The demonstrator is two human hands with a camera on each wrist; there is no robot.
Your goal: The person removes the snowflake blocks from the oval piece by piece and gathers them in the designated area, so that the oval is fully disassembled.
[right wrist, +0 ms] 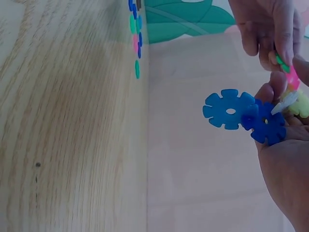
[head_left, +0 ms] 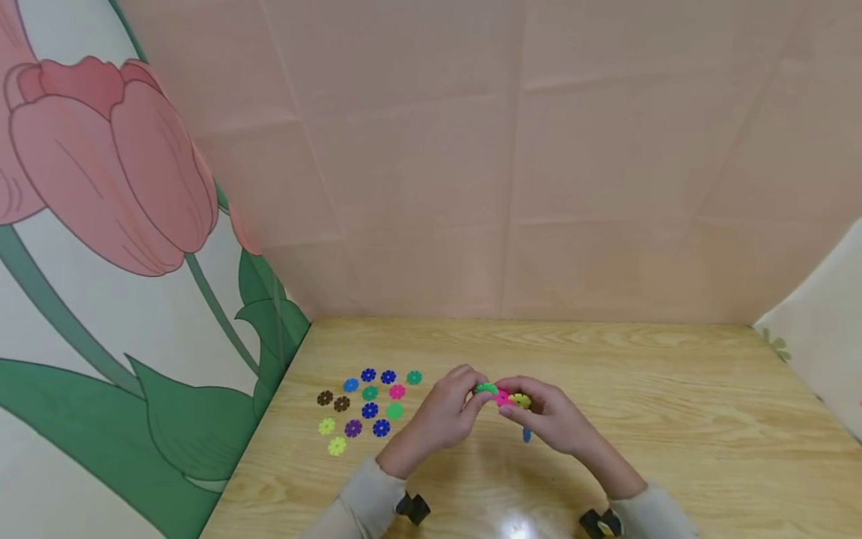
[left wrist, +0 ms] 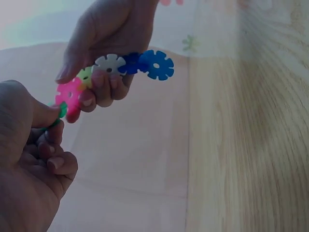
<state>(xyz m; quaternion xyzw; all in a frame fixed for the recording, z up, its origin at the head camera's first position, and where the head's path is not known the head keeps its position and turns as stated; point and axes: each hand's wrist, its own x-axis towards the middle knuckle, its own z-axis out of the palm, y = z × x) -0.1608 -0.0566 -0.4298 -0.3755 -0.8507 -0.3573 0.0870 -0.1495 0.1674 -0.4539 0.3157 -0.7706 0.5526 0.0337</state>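
Note:
My left hand (head_left: 446, 409) pinches a green notched disc (head_left: 486, 388) between thumb and fingers, just above the table. The disc meets the pink notched disc (left wrist: 70, 94) at the end of a linked chain; whether the two are fully joined I cannot tell. My right hand (head_left: 556, 421) holds this chain, its fingers curled round the middle. After the pink one come a yellow disc (head_left: 519, 400), a white disc (left wrist: 109, 65), a dark blue disc (right wrist: 268, 123) and a lighter blue disc (right wrist: 229, 109) jutting free. Fingers partly cover the yellow and white discs.
Several loose notched discs lie flat on the wooden table (head_left: 673, 419) to the left of my hands, among them a purple disc (head_left: 353, 428), a brown disc (head_left: 325, 397) and a pink disc (head_left: 397, 391). A pinkish cloth backdrop (head_left: 512, 165) rises behind the table.

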